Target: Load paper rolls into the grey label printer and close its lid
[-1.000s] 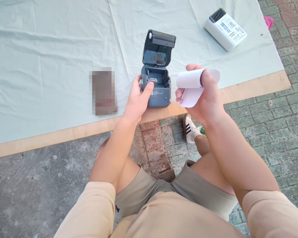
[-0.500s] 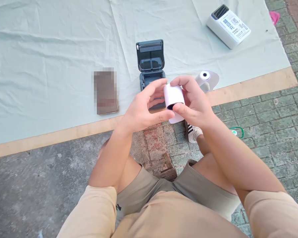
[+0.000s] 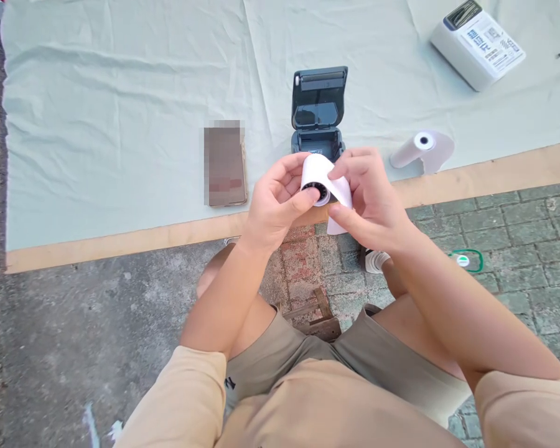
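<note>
Pale green cloth (image 3: 121, 124) covers a low wooden counter (image 3: 121, 239) set on paving outdoors. Near the counter's front edge stands a small dark label printer (image 3: 318, 112) with its lid tipped up and back; what can be seen of its open paper bay looks bare, though the hands cover the front of it. Just in front of the printer, above the counter's edge, both hands hold a white paper roll (image 3: 318, 177). The left hand (image 3: 275, 208) has its fingers curled around the roll's near end, thumb against the dark core. The right hand (image 3: 368, 199) pinches the loose paper tail hanging off the roll. A second paper roll (image 3: 422, 149) lies on the cloth to the right, well apart. A phone (image 3: 224, 163) lies left of the printer, and a white printer (image 3: 476, 43) sits at the far right corner.
</note>
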`<state>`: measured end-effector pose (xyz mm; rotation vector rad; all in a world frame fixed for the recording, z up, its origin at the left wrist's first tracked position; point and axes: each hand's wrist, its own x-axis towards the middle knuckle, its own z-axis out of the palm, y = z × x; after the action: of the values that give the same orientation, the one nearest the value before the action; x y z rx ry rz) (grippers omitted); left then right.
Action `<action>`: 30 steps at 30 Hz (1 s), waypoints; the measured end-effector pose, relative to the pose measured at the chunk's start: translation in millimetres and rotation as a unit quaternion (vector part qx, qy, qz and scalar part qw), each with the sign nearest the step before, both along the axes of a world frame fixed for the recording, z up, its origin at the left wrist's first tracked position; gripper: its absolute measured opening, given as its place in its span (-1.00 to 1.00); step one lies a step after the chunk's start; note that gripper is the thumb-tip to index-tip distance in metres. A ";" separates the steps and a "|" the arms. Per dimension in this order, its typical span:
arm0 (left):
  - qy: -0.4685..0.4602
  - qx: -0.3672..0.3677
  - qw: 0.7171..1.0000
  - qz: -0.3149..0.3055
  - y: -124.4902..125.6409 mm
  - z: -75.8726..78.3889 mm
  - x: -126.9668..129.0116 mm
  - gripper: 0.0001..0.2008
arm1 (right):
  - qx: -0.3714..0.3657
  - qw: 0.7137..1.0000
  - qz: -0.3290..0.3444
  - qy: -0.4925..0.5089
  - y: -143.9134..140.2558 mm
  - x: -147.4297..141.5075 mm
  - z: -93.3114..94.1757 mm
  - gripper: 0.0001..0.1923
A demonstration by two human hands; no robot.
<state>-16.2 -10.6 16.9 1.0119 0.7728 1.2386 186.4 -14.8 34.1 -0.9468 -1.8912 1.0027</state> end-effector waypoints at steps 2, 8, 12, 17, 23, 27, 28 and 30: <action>-0.006 -0.026 1.000 -0.008 -4.6 8.2 2.4 -0.32 | 0.079 0.997 0.008 -0.019 -3.0 -2.9 6.0 -0.47; -0.050 -0.118 0.988 -0.089 -17.7 26.7 9.9 -0.25 | 0.205 0.970 -0.074 -0.107 -10.6 1.9 27.5 -0.81; -0.097 -0.125 0.974 -0.164 -22.8 25.5 20.7 -0.31 | 0.222 0.962 -0.090 -0.130 -14.0 12.0 23.4 -0.77; -0.118 -0.135 0.964 -0.196 -14.2 28.8 27.6 -0.40 | 0.214 0.972 -0.076 -0.068 -9.0 23.6 11.4 -0.67; -0.007 -0.131 0.969 -0.212 15.0 57.3 29.7 -0.38 | 0.193 0.978 -0.039 -0.063 10.5 38.1 23.4 -0.79; 0.041 -0.097 0.977 -0.187 38.2 67.3 31.2 -0.35 | 0.175 0.977 -0.040 -0.114 27.3 32.4 47.4 -0.76; 0.049 -0.092 0.979 -0.174 42.7 66.7 29.7 -0.34 | 0.177 0.976 -0.046 -0.117 31.2 27.5 52.0 -0.75; 0.057 -0.078 0.983 -0.158 48.9 63.8 23.6 -0.34 | 0.180 0.973 -0.069 -0.124 38.1 15.1 57.7 -0.78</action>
<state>7.3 38.2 80.7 1.0365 0.7519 0.8414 201.5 23.3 91.7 -1.0006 -2.0869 0.4521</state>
